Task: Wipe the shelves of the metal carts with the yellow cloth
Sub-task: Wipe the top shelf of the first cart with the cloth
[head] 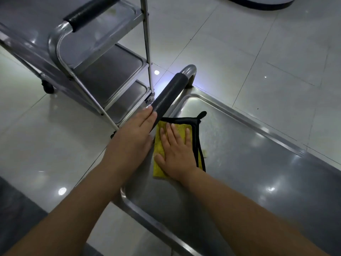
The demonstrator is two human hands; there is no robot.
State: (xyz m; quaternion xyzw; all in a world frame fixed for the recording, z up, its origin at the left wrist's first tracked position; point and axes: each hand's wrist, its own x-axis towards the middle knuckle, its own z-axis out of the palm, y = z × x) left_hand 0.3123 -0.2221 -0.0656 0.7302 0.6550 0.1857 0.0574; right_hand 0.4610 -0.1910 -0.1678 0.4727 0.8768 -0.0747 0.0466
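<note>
On a glossy pale-tiled floor (258, 52), 2 steel carts stand close. The right hand (175, 146) presses flat, fingers straight, on the yellow cloth (159, 145) atop the near cart's top shelf (249, 172); the left hand (136, 132) rests, fingers straight, on its black handle (169, 93).

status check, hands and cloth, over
Right hand flat on cloth, pressing it to near cart's top shelf. Left hand on the handle, grip unclear. Second cart alongside, shelf path open.

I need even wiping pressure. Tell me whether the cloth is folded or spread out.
Folded. The cloth lies as a narrow pad under the flat right hand, and its black edging runs doubled along one side.
</note>
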